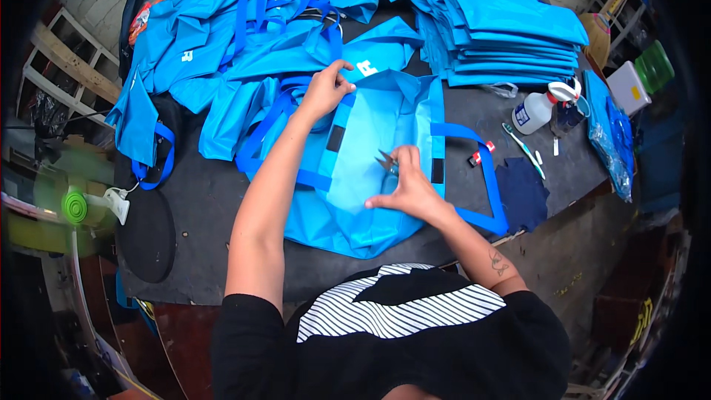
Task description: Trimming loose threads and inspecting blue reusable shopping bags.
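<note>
An open light-blue tote bag (366,152) lies in front of me, its mouth spread so the inside shows. Dark patches sit on its two rim bands, and blue strap handles extend to both sides. At the far left corner of the rim, my left hand (326,94) is closed on the bag's edge. My right hand (412,189) is over the bag's inside, holding small thread snips (386,162) in its curled fingers, blades pointing up and left. Its thumb is stretched out to the left. How the snips' grip sits in the palm is hidden.
Loose blue bags (200,44) cover the table's far left; a folded stack (511,30) stands far right. On the right lie a spray bottle (533,112), toothbrush (524,151), small red-and-black item (481,154) and dark cloth (522,194). A green fan (75,207) is at left.
</note>
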A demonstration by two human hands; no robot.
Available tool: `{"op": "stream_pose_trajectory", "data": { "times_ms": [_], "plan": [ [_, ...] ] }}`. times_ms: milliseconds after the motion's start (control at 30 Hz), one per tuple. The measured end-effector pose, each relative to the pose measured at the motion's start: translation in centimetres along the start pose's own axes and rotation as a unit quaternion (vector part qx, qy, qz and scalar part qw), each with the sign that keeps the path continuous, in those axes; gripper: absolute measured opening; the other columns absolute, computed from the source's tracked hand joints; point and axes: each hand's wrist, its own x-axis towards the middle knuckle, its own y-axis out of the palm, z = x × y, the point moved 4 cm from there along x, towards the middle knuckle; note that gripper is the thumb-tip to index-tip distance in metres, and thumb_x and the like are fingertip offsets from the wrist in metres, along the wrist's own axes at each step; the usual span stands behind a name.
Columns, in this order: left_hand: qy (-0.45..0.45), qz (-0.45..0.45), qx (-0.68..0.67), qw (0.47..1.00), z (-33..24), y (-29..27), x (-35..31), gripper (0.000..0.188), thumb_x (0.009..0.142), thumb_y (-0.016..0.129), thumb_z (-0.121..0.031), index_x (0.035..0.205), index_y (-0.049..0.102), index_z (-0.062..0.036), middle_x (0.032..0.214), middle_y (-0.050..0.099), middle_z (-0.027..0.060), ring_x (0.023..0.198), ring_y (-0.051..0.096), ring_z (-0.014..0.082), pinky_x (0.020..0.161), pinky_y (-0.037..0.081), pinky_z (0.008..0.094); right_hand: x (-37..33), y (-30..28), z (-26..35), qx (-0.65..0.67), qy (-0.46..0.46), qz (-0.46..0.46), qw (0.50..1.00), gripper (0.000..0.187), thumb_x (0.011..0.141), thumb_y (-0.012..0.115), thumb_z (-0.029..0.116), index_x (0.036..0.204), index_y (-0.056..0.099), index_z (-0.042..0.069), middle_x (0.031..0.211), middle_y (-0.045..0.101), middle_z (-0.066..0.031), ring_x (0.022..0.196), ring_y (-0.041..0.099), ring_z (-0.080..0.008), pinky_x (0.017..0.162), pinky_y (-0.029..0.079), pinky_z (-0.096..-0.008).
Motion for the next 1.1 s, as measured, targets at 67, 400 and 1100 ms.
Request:
{"op": "stream_pose_trajectory", "data": {
  "times_ms": [67,400,1100],
  "plan": [
    [0.152,-0.068,0.026,0.986,-0.7,-0.6,-1.4,0.035,0.078,0.069,-0.009,0.110,0.058,-0.0058,0.067,0.059,0.0076,0.065,0.060,0.0258,0.063,0.048,0.0377,-1.6,1.2,-0.7,-0.006,-0.001,0.006,1.000,0.091,0.053,0.090,0.043,0.112,0.037,-0.002,0.111,0.038,-0.0189,0.107,0.046,-0.0338,0.091,0.042,-0.0412],
    [-0.239,0.274,-0.183,0.914,-10.5,-1.8,-20.7,0.048,0.083,0.071,-0.018,0.126,0.053,-0.0061,0.056,0.056,-0.0015,0.048,0.052,0.0052,0.048,0.039,0.0209,-4.7,-1.4,-2.7,0.347,0.102,0.001,0.932,0.037,0.075,0.076,0.017,0.101,0.052,0.003,0.094,0.059,-0.0027,0.084,0.053,-0.0080,0.078,0.042,-0.0241],
    [-0.210,-0.094,-0.602,0.764,-4.3,3.7,-20.2,0.059,0.081,0.059,0.006,0.137,0.041,0.0027,0.116,0.058,0.0138,0.096,0.060,0.0161,0.087,0.048,0.0299,-7.0,-1.5,-3.1,-0.158,-0.204,-0.159,0.953,0.025,0.060,0.069,-0.004,0.083,0.067,0.007,0.080,0.052,-0.0073,0.058,0.052,-0.0194,0.051,0.041,-0.0322]
  ]
}}
